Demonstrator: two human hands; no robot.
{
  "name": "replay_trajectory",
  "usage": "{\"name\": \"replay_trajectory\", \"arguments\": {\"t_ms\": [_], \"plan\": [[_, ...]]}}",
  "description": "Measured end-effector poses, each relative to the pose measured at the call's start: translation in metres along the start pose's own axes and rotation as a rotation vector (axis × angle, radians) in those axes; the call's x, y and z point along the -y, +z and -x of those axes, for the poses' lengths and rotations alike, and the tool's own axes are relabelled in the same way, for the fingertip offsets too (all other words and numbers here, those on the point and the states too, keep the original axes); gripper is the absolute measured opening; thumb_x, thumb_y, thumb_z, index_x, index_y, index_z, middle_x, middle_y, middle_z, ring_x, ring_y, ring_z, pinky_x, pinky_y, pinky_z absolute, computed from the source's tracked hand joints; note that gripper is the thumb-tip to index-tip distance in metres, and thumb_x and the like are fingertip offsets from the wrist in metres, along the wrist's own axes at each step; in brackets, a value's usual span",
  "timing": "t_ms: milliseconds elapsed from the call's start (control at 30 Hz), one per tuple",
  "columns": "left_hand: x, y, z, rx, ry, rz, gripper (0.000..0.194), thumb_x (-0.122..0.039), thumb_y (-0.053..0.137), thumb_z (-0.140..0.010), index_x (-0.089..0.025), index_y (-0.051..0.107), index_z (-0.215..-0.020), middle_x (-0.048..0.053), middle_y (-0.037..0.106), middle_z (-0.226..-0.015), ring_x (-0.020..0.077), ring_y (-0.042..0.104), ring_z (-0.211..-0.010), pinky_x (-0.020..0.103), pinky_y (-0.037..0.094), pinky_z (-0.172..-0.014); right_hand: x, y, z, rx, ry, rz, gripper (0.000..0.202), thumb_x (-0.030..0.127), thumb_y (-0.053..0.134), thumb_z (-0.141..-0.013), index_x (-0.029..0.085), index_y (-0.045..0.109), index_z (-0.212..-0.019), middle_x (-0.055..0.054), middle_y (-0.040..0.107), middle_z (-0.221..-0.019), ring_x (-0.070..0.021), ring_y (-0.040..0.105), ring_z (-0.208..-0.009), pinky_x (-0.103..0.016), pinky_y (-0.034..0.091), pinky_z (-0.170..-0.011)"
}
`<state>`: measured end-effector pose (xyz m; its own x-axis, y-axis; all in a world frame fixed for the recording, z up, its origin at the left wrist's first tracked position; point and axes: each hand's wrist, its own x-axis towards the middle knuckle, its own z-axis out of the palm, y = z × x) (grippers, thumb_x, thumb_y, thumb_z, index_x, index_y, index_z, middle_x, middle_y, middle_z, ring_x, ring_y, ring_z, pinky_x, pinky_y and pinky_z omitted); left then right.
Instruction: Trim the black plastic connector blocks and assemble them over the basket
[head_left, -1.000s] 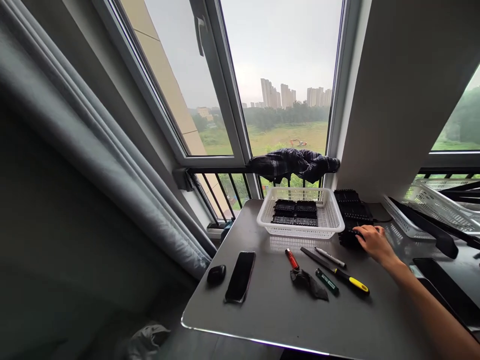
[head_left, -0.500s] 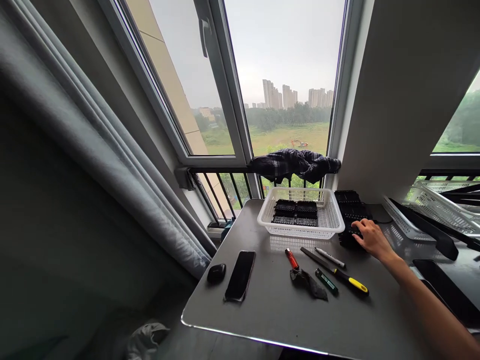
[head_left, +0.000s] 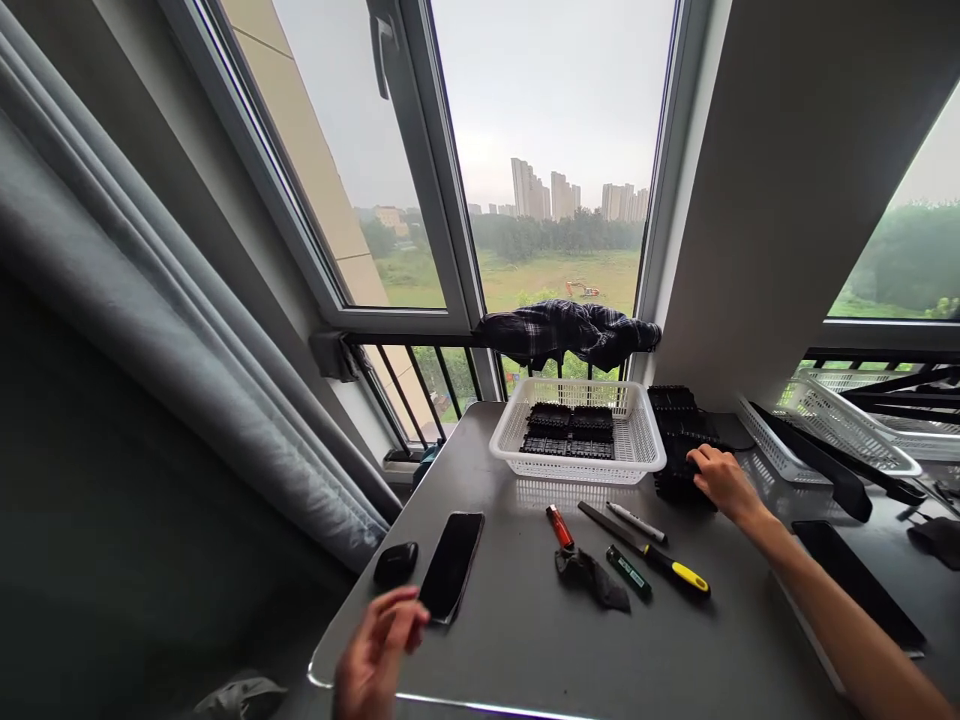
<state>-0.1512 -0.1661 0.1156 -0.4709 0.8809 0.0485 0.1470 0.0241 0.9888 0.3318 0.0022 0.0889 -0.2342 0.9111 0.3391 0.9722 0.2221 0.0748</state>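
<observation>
My right hand (head_left: 724, 482) reaches over the pile of black ridged plastic parts (head_left: 673, 402) beside the basket. Its fingers are bent and closed on a black plastic part at the near end of that pile; the part itself is mostly hidden in the dark. Low at the left, my left hand (head_left: 382, 650) hovers by the table's front edge with loosely curled fingers, somewhat blurred, and holds nothing. Closest to it are a black phone (head_left: 452, 567) and a small black case (head_left: 396, 564). More black parts (head_left: 570, 432) lie in rows inside the white plastic basket (head_left: 577, 468).
Mid-table lie a red lighter (head_left: 559, 527), a dark cloth scrap (head_left: 592, 580), a green stick-shaped item (head_left: 628, 572), a grey marker (head_left: 636, 521) and a yellow-handled file (head_left: 679, 572). At right are more white baskets (head_left: 787, 460) with long black pieces and a dark tablet-like slab (head_left: 862, 590).
My left hand has come into view at the lower left. The view has turned slightly right, so everything sits further left. My right hand stays at the pile, its fingers more closed.
</observation>
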Motion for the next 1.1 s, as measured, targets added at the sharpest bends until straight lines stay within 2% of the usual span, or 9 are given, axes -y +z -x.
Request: {"name": "replay_trajectory", "arguments": {"t_ms": [33, 100, 233, 333, 467, 700, 867, 967, 1100], "plan": [[-0.011, 0.018, -0.013, 0.066, 0.033, 0.031, 0.040, -0.054, 0.066, -0.073, -0.020, 0.060, -0.093, -0.001, 0.064, -0.070, 0.0147, 0.056, -0.062, 0.026, 0.050, -0.063, 0.003, -0.008, 0.003, -0.052, -0.006, -0.036, 0.026, 0.006, 0.049, -0.081, 0.016, 0.062, -0.101, -0.009, 0.063, -0.098, -0.0228, 0.060, -0.087, -0.033, 0.042, -0.079], [-0.032, 0.058, -0.033, 0.308, 0.071, 0.079, 0.041, -0.053, 0.065, -0.075, -0.018, 0.061, -0.095, 0.000, 0.064, -0.071, 0.0135, 0.055, -0.059, 0.025, 0.049, -0.058, 0.020, -0.025, 0.009, -0.180, -0.026, -0.100, 0.027, 0.009, 0.049, -0.083, 0.017, 0.063, -0.105, -0.010, 0.062, -0.101, -0.0235, 0.059, -0.087, -0.035, 0.043, -0.080], [-0.065, 0.146, -0.054, 0.853, 0.061, 0.221, 0.054, -0.055, 0.059, -0.081, -0.015, 0.057, -0.118, 0.009, 0.068, -0.091, 0.0191, 0.064, -0.076, 0.030, 0.054, -0.064, 0.086, -0.050, 0.015, -0.444, -0.179, -0.230, 0.025, 0.010, 0.046, -0.090, 0.018, 0.065, -0.105, -0.009, 0.061, -0.095, -0.0224, 0.056, -0.089, -0.036, 0.043, -0.081], [-0.075, 0.194, -0.061, 1.055, 0.049, 0.272, 0.057, -0.055, 0.057, -0.083, -0.015, 0.055, -0.124, 0.008, 0.066, -0.093, 0.0192, 0.066, -0.082, 0.031, 0.055, -0.069, 0.129, -0.058, 0.011, -0.509, -0.285, -0.305, 0.024, 0.008, 0.046, -0.092, 0.017, 0.065, -0.105, -0.009, 0.059, -0.096, -0.0211, 0.054, -0.091, -0.035, 0.043, -0.084], [-0.073, 0.222, -0.074, 1.025, 0.109, 0.285, 0.055, -0.049, 0.067, -0.077, -0.012, 0.057, -0.116, 0.001, 0.059, -0.074, 0.0144, 0.060, -0.068, 0.028, 0.055, -0.060, 0.144, -0.060, -0.001, -0.549, -0.281, -0.308, 0.027, 0.005, 0.045, -0.092, 0.016, 0.065, -0.107, -0.008, 0.059, -0.094, -0.0199, 0.052, -0.088, -0.034, 0.043, -0.080], [-0.058, 0.244, -0.097, 0.892, 0.028, 0.283, 0.064, -0.047, 0.077, -0.066, -0.008, 0.057, -0.113, 0.000, 0.061, -0.066, 0.0117, 0.059, -0.056, 0.024, 0.051, -0.053, 0.144, -0.046, -0.018, -0.482, -0.225, -0.230, 0.035, 0.005, 0.052, -0.088, 0.018, 0.062, -0.119, -0.009, 0.061, -0.097, -0.0246, 0.053, -0.095, -0.041, 0.043, -0.086], [-0.057, 0.254, -0.105, 0.835, 0.004, 0.317, 0.068, -0.047, 0.082, -0.058, -0.007, 0.060, -0.108, -0.001, 0.060, -0.065, 0.0103, 0.056, -0.051, 0.025, 0.051, -0.050, 0.147, -0.031, -0.005, -0.520, -0.093, -0.217, 0.042, 0.006, 0.053, -0.089, 0.024, 0.058, -0.127, -0.010, 0.061, -0.104, -0.0279, 0.054, -0.104, -0.046, 0.037, -0.090], [-0.061, 0.251, -0.116, 0.692, 0.015, 0.364, 0.070, -0.049, 0.079, -0.060, -0.009, 0.058, -0.114, -0.003, 0.059, -0.066, 0.0092, 0.053, -0.050, 0.026, 0.053, -0.050, 0.152, -0.005, 0.024, -0.494, -0.021, -0.283, 0.040, 0.014, 0.057, -0.088, 0.027, 0.058, -0.125, -0.009, 0.063, -0.106, -0.0287, 0.056, -0.103, -0.045, 0.039, -0.088], [-0.063, 0.245, -0.131, 0.632, 0.017, 0.424, 0.072, -0.048, 0.081, -0.056, -0.011, 0.058, -0.114, -0.006, 0.054, -0.061, 0.0073, 0.047, -0.048, 0.025, 0.053, -0.048, 0.162, 0.064, 0.072, -0.186, -0.064, -0.301, 0.034, 0.015, 0.070, -0.072, 0.028, 0.065, -0.102, 0.000, 0.066, -0.085, -0.0199, 0.061, -0.071, -0.030, 0.043, -0.065]]}}
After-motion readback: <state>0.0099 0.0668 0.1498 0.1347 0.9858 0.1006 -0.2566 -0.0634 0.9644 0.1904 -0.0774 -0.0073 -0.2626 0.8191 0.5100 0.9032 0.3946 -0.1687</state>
